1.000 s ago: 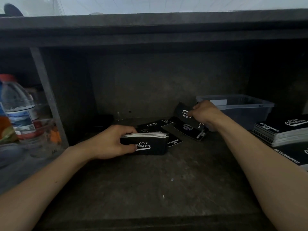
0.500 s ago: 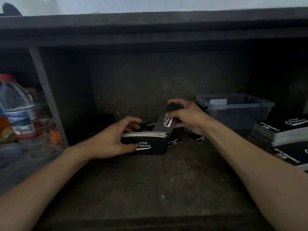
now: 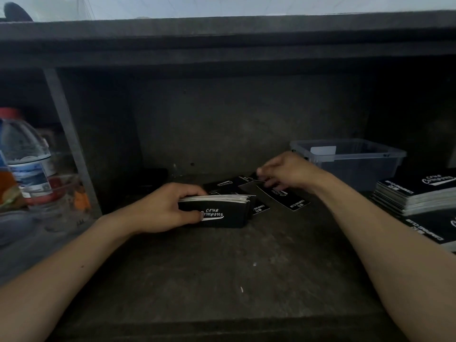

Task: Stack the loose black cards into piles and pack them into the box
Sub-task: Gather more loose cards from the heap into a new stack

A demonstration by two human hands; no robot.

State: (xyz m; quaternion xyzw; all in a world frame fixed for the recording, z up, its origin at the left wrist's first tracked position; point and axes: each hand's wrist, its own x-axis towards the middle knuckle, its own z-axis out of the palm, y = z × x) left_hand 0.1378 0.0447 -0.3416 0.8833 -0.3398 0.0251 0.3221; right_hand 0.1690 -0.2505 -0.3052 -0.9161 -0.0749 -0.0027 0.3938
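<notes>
My left hand (image 3: 167, 208) grips a thick stack of black cards (image 3: 222, 213) standing on edge on the dark shelf, white edges up and "Club Camping" lettering facing me. Behind and right of it lie several loose black cards (image 3: 283, 197) flat on the shelf. My right hand (image 3: 286, 172) reaches over them, its fingertips pinching the edge of one loose card (image 3: 249, 183). The clear plastic box (image 3: 350, 161) stands at the back right, just beyond my right hand.
Piles of black cards (image 3: 414, 196) sit at the right edge of the shelf. On the left, past a slanted metal post (image 3: 71, 144), stand a water bottle (image 3: 24, 159) and plastic clutter. The shelf's back wall is close behind the cards.
My right hand set the card it carried onto the stack in my left hand, then moved back right to the loose cards and pinched another. My left hand's fingers closed over the stack again.
</notes>
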